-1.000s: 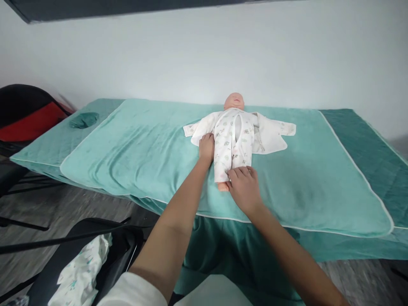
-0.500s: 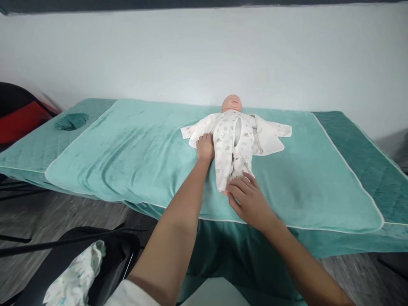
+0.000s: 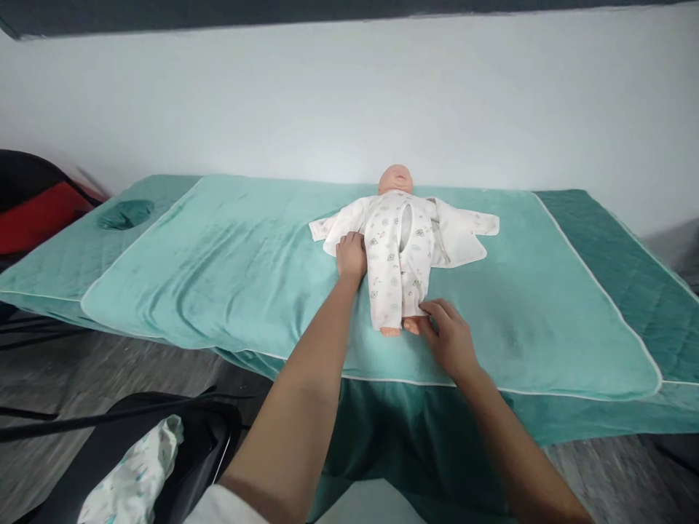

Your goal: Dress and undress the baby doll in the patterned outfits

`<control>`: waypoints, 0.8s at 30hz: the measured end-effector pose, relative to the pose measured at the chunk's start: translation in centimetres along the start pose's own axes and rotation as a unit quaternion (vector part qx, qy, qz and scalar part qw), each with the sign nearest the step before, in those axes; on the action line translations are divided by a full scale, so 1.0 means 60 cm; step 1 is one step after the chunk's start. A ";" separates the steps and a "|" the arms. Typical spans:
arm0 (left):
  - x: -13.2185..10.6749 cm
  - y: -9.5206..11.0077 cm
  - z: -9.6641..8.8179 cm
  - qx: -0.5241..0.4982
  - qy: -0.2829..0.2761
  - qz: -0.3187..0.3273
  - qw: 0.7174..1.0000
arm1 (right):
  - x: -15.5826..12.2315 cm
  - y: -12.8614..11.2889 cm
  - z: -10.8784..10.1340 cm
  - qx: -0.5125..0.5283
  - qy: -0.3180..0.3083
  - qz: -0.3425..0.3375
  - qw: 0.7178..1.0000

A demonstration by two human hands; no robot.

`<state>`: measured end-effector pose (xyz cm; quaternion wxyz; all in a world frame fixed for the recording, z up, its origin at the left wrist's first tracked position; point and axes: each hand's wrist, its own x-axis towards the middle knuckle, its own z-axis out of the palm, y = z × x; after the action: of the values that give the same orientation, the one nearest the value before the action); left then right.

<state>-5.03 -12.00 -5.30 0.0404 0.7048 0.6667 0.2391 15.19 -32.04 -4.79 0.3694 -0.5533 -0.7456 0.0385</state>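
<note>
A baby doll (image 3: 396,178) lies on its back, head toward the wall. It wears a white wrap shirt (image 3: 461,222) with both sleeves spread sideways. Over its front lie white patterned baby pants (image 3: 385,255) with an oval opening near the top; both feet show below the hems. My left hand (image 3: 351,256) rests on the shirt's edge at the doll's side, fingers lying down, their tips partly hidden. At the pants hem on the right of the view, my right hand (image 3: 448,336) is closed, thumb and finger pinching the cloth beside a foot.
A light green blanket (image 3: 262,255) covers the darker green massage bed (image 3: 628,269), which has a face hole at left. The bed meets a white wall (image 3: 349,102). A black chair (image 3: 196,429) at lower left holds a patterned cloth (image 3: 134,473); a red-and-black chair (image 3: 41,204) stands beyond.
My right hand has moved off the feet to the right and pinches the hem there. Both feet now show, and that pants leg hangs straighter. My left hand stays at the doll's side.
</note>
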 end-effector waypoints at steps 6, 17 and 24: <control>0.001 -0.002 0.005 -0.004 0.002 -0.008 1.000 | 0.016 -0.043 -0.057 0.030 -0.024 -0.140 0.989; 0.000 0.000 -0.001 0.004 -0.003 -0.004 1.000 | 0.037 0.002 -0.064 0.115 -0.027 -0.010 0.993; -0.007 -0.001 -0.004 0.009 -0.013 0.074 0.997 | 0.150 0.112 0.025 -0.072 -0.033 -0.012 0.997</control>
<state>-5.18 -12.44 -5.20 0.0254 0.7559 0.6139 0.2262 18.62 -21.22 -4.45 0.3044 -0.5682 -0.7645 -0.0019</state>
